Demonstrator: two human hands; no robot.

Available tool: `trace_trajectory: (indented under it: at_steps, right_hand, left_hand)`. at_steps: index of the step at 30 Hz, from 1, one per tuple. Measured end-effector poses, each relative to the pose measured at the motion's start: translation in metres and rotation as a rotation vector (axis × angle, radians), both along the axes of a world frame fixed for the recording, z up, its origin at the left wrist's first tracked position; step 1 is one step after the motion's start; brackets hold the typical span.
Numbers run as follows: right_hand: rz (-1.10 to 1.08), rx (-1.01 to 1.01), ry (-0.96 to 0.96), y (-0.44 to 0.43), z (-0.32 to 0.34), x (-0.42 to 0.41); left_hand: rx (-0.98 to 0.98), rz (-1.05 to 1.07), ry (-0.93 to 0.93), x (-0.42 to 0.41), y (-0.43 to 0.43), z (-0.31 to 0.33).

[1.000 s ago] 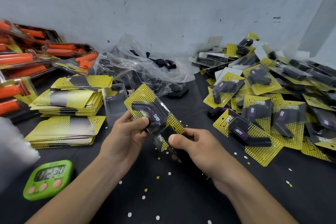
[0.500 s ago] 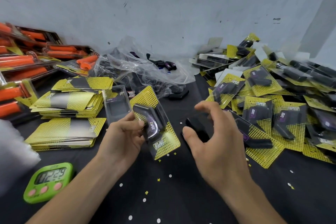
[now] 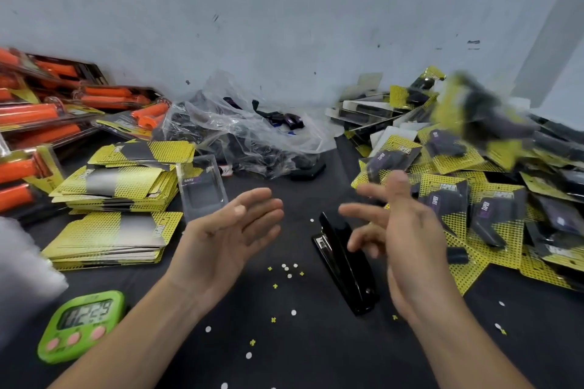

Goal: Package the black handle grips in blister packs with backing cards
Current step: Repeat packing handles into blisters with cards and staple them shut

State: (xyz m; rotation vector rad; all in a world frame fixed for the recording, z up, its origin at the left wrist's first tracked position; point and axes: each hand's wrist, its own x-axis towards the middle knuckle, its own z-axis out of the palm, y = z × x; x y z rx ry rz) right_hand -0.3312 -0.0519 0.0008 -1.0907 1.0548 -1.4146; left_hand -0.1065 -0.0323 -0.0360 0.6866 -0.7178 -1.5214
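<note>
Left hand (image 3: 229, 230) and right hand (image 3: 401, 230) spread open, holding nothing

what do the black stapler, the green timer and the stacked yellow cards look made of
The black stapler looks like glossy painted metal or hard plastic: sharp highlights run along its top. The green timer seems moulded plastic, smooth with rounded corners. The yellow cards look like thin printed cardboard, lying flat in stacks with pale layered edges.

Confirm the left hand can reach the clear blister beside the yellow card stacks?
Probably yes. The left hand is open and holds nothing; the clear blister stands close beyond it, with nothing between. The card stacks lie to the side, out of the way.
</note>
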Motion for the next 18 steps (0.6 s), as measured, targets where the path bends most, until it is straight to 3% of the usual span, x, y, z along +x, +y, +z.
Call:
trace_trajectory:
  at_steps: [3,5,12,18]
  right_hand:
    - [0.044,-0.104,0.343,0.006,-0.009,0.005]
    - [0.029,-0.188,0.464,0.007,-0.013,0.007]
    - [0.014,-0.198,0.526,0.005,-0.012,0.002]
    - [-0.008,-0.351,0.741,0.014,-0.016,0.012]
  left_hand:
    - [0.011,0.030,-0.138,-0.006,0.003,0.001]
    - [0.007,0.043,-0.205,-0.009,0.006,0.002]
    - [0.032,0.142,-0.304,-0.011,0.005,-0.001]
    - [-0.046,0.346,-0.602,-0.014,0.003,-0.007]
